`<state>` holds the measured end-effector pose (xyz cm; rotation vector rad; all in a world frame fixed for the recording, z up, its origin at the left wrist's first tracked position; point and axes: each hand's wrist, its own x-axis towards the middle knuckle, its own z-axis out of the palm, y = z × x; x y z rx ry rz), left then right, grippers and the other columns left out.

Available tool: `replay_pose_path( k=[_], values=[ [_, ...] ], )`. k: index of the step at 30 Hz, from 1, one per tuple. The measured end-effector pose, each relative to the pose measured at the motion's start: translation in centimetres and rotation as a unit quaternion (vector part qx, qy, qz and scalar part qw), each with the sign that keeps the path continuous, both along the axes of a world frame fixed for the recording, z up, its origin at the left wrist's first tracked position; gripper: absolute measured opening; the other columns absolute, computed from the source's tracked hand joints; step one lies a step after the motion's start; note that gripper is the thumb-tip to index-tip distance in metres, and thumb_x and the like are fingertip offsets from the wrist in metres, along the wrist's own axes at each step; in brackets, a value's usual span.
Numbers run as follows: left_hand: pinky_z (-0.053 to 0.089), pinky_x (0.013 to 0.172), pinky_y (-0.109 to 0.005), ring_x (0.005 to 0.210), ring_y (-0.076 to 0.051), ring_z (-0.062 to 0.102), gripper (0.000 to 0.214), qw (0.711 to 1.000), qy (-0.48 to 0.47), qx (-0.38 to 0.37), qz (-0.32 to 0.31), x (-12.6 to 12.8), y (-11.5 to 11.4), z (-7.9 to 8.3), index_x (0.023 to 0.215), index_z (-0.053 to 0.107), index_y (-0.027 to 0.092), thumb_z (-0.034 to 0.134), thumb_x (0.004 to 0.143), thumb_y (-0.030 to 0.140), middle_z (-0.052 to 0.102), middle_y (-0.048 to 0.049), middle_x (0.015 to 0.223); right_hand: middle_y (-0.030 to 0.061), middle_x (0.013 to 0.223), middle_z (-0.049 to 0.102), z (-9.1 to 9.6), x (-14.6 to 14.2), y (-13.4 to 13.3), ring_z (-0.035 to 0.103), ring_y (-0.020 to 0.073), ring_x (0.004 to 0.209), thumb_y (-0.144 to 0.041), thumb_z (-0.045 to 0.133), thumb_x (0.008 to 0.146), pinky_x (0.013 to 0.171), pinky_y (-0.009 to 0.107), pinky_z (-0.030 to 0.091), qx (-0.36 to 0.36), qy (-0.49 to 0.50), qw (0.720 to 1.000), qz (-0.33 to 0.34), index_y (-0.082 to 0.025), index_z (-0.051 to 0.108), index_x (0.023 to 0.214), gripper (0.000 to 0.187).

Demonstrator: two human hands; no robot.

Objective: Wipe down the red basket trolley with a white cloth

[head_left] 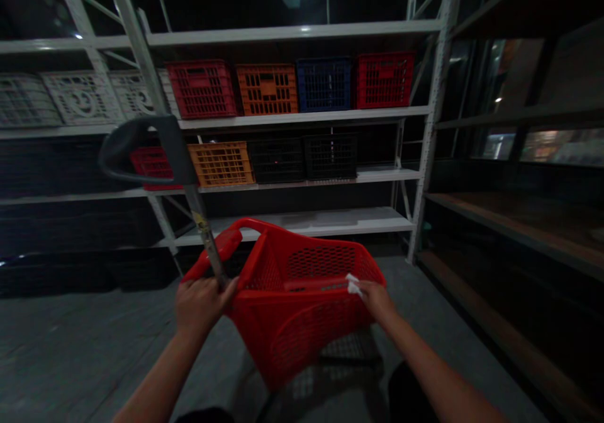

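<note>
**A:** Hand status?

**B:** Left hand is low at the near-left side of the red plastic basket, forearm coming in from bottom left. Its fingers are curled and clamped on the metal pole, right by the basket's red handle. Right hand is at the basket's right rim, forearm coming in from bottom right. Its fingertips are together on a white cloth, and the cloth is touching the rim.

**A:** Basket position?

**B:** Between my hands, tilted, over the grey concrete floor. Too dim to tell if its low end touches. There's a dark mesh shape under it that I can't identify.

**A:** Anything in the way?

**B:** The pole runs up to a grey loop grip, which overlaps a red crate in my view. That crate sits on the white steel rack, well past the basket. Same shelf: an orange crate and two black crates. Shelf above: red, orange, blue and red crates. Dark wooden shelves are on my right.
</note>
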<state>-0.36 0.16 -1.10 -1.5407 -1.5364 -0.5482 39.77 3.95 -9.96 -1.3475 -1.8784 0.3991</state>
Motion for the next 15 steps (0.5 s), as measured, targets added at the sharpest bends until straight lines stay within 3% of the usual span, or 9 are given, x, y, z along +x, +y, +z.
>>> replay_pose_path(
  k=[3,6,8,13,15],
  values=[
    [0.034,0.068,-0.033,0.057,-0.02,0.056,0.046,1.0,0.0,0.002,-0.021,0.2,0.2,0.0,0.052,0.056,0.018,0.041,0.078,0.053,0.06,-0.0058,0.052,0.0102,0.094,0.069,0.0,4.1,0.6,0.064,0.023,0.087,-0.011,0.045,0.073,0.079,0.03,0.044,-0.055,0.006,0.995,-0.089,-0.02,0.071,0.092,0.034],
    [0.035,0.07,-0.033,0.057,-0.019,0.056,0.045,1.0,-0.011,0.007,-0.026,0.5,0.6,0.1,0.052,0.057,0.018,0.042,0.078,0.052,0.06,-0.0051,0.052,0.0148,0.096,0.068,0.4,3.3,0.7,0.064,0.0251,0.089,-0.007,0.041,0.072,0.078,0.03,0.043,-0.061,0.017,0.991,-0.122,-0.016,0.07,0.096,0.038],
    [0.035,0.072,-0.033,0.058,-0.019,0.056,0.045,1.0,-0.017,0.012,-0.021,0.7,0.9,0.2,0.053,0.058,0.018,0.042,0.078,0.051,0.06,-0.0051,0.052,0.0145,0.095,0.068,0.9,-0.6,0.3,0.064,0.0239,0.087,-0.003,0.04,0.071,0.076,0.028,0.044,-0.058,0.022,0.994,-0.092,-0.014,0.069,0.097,0.04],
    [0.034,0.069,-0.032,0.06,-0.02,0.056,0.046,1.0,-0.013,0.005,-0.007,0.9,1.6,0.1,0.052,0.057,0.018,0.04,0.079,0.051,0.061,-0.0064,0.055,0.0035,0.097,0.069,4.5,-17.2,-0.7,0.063,0.014,0.083,-0.002,0.042,0.074,0.073,0.019,0.045,-0.035,0.04,0.995,0.079,-0.018,0.066,0.102,0.04],
    [0.034,0.07,-0.033,0.061,-0.02,0.057,0.044,1.0,-0.01,0.002,-0.007,0.9,1.8,0.0,0.054,0.058,0.018,0.041,0.079,0.049,0.062,-0.0066,0.056,0.0021,0.099,0.068,6.3,-22.3,-0.8,0.062,0.0129,0.084,-0.005,0.044,0.076,0.075,0.018,0.044,-0.017,0.042,0.99,0.136,-0.019,0.066,0.1,0.035]
  ],
)
